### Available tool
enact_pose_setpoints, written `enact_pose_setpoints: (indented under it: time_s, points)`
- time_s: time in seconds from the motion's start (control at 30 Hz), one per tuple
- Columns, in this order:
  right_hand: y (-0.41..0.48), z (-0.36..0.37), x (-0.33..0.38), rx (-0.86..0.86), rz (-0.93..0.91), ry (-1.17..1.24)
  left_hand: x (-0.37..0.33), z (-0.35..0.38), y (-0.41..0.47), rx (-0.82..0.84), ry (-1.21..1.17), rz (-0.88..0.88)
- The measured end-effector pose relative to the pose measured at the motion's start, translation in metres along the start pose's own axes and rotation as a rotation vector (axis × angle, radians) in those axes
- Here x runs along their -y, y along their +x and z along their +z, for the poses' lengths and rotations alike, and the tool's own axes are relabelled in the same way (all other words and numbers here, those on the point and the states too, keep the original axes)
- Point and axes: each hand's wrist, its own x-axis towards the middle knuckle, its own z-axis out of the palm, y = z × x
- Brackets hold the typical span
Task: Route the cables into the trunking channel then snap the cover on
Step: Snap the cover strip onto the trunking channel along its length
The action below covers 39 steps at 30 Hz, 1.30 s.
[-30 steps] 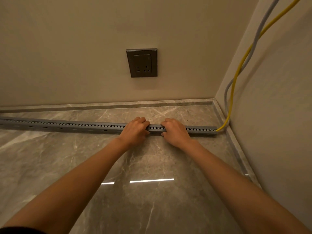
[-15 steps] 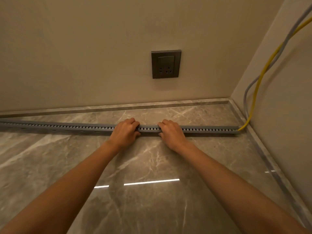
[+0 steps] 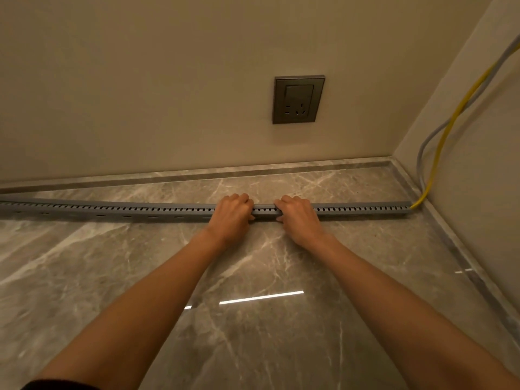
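A long grey slotted trunking channel (image 3: 140, 211) lies on the marble floor, parallel to the back wall, with its cover on top. My left hand (image 3: 230, 213) and my right hand (image 3: 299, 216) rest side by side on it near the middle, fingers curled over the top and thumbs at the front. A yellow cable (image 3: 444, 142) and a grey cable (image 3: 422, 161) come down the right wall and enter the channel's right end near the corner. Whatever runs inside the channel is hidden.
A dark wall socket (image 3: 298, 99) is set in the back wall above my hands. A marble skirting strip (image 3: 197, 175) runs along both walls. Glossy marble floor (image 3: 253, 319) spreads out in front of the channel.
Both hands have shifted left along the trunking, away from the corner, still pressing on its top. The view has turned left, so the socket and cables sit further right.
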Motion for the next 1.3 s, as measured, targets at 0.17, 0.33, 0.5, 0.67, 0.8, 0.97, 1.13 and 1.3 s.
enact_pose_setpoints:
  time_s: [0.17,0.33,0.5,0.67,0.8,0.97,1.13,1.3]
  points:
    - [-0.003,-0.002,-0.002,0.029,0.015,0.044,0.012,-0.007,-0.005,0.050,-0.183,-0.058]
    - [-0.003,-0.007,0.001,0.105,0.032,0.076,0.025,-0.020,0.000,0.252,-0.244,-0.097]
    - [0.000,-0.014,0.000,0.170,0.078,0.091,0.022,-0.019,0.003,0.217,-0.247,-0.125]
    - [0.003,-0.025,-0.001,0.220,0.120,0.181,0.015,-0.007,-0.007,0.072,-0.231,-0.136]
    - [0.001,-0.027,0.002,0.235,0.020,0.071,0.016,-0.010,-0.009,0.104,-0.272,-0.138]
    - [-0.004,-0.025,0.004,0.168,-0.054,-0.005,0.025,-0.023,0.002,0.285,-0.303,-0.115]
    - [-0.010,-0.018,0.001,0.162,-0.026,0.137,0.019,-0.029,0.004,0.312,-0.267,-0.085]
    - [-0.004,-0.019,-0.003,0.187,-0.013,0.171,0.017,-0.015,-0.005,0.187,-0.109,-0.010]
